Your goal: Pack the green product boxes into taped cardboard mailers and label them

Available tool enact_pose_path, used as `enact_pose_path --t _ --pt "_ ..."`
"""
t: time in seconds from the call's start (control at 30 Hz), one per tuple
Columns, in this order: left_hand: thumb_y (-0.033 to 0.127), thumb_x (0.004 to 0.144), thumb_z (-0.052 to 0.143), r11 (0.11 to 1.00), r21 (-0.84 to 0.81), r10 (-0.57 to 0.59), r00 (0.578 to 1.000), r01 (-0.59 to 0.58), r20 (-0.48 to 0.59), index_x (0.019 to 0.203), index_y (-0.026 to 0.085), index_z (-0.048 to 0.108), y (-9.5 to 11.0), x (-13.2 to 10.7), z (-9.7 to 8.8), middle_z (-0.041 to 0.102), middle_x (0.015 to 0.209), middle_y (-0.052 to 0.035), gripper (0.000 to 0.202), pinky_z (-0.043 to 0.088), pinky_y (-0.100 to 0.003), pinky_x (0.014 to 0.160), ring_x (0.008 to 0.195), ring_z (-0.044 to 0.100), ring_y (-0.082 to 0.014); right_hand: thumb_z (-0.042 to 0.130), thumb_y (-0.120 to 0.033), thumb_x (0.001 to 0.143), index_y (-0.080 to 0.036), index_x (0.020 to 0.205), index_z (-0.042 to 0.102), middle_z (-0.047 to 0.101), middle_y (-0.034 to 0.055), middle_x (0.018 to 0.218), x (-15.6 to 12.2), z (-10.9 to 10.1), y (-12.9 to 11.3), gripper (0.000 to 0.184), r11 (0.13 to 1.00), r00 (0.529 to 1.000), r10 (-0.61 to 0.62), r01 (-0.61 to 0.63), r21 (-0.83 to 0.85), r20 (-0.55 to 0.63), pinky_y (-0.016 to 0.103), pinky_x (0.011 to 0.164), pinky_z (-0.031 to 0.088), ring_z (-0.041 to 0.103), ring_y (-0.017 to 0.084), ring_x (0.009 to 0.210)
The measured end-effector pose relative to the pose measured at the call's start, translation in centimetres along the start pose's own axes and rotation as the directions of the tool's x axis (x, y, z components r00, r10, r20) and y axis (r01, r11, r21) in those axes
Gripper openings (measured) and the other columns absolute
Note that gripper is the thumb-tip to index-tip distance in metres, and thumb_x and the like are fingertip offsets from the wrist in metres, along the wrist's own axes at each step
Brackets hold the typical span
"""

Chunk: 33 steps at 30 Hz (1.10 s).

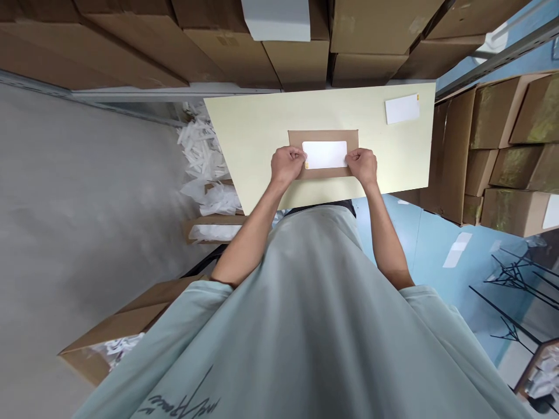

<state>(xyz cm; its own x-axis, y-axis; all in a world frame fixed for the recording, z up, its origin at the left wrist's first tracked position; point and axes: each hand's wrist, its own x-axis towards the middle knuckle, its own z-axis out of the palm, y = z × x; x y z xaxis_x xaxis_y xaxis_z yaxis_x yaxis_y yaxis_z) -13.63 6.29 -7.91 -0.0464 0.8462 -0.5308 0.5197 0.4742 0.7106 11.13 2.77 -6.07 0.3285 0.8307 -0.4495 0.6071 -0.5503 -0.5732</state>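
Observation:
A white card with rounded corners and a small yellow mark at its lower left lies over a brown cardboard rectangle. My left hand pinches the card's left end between thumb and fingers. At the opposite end, my right hand pinches the right edge in the same way. Under both is a pale yellow tabletop. Toward its far right corner rests a white stack of cards, also with a yellow mark. Whether the held card is single or several layers, I cannot tell.
Cardboard boxes line a shelf beyond the table, and more boxes are piled at the right. White packing scraps lie left of the table. An open carton stands at lower left; black metal stands are at right.

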Motion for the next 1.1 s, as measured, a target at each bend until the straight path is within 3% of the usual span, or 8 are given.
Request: enact_pose_path --t 0.33,0.7,0.93,1.1 --pt "0.019 0.087 0.076 0.999 0.052 -0.012 1.0 0.012 0.003 0.089 0.02 0.079 0.4 -0.2 0.0 0.061 0.074 -0.0001 0.003 0.045 -0.034 0.079 0.077 0.061 -0.0201 0.067 -0.014 0.089 -0.022 0.079 0.071 0.08 0.0102 0.089 -0.1 0.2 -0.7 0.014 0.998 0.999 0.044 -0.044 -0.036 -0.003 0.047 0.1 0.062 0.077 0.032 0.097" --pt "0.02 0.097 0.064 0.961 0.276 -0.009 0.999 0.017 -0.032 0.1 0.02 0.081 2.1 -1.3 0.6 0.079 0.097 -0.0055 0.017 0.056 -0.035 0.098 0.098 0.075 -0.0245 0.073 -0.022 0.091 -0.022 0.078 0.067 0.078 0.0111 0.09 0.7 0.8 -0.2 0.014 0.998 0.999 0.049 -0.049 -0.045 -0.003 0.055 0.108 0.065 0.078 0.033 0.104" --pt "0.018 0.098 0.06 0.944 0.322 0.095 0.992 -0.065 -0.078 0.099 0.019 0.079 1.2 -1.6 1.6 0.081 0.106 -0.0097 0.018 0.058 -0.039 0.105 0.105 0.076 -0.0268 0.073 -0.017 0.093 -0.019 0.086 0.069 0.078 0.0128 0.101 1.1 0.7 -0.3 0.008 0.994 0.997 0.071 -0.07 -0.082 0.018 0.062 0.115 0.062 0.078 0.036 0.115" --pt "0.023 0.097 0.069 0.944 0.32 0.102 0.994 -0.086 -0.034 0.101 0.021 0.077 -0.2 0.1 1.2 0.082 0.108 -0.009 0.009 0.059 -0.043 0.111 0.113 0.077 -0.0295 0.075 -0.018 0.095 -0.016 0.096 0.073 0.08 0.0154 0.113 1.2 0.3 0.0 0.003 0.987 0.993 0.114 -0.112 -0.117 0.012 0.064 0.117 0.061 0.078 0.037 0.119"
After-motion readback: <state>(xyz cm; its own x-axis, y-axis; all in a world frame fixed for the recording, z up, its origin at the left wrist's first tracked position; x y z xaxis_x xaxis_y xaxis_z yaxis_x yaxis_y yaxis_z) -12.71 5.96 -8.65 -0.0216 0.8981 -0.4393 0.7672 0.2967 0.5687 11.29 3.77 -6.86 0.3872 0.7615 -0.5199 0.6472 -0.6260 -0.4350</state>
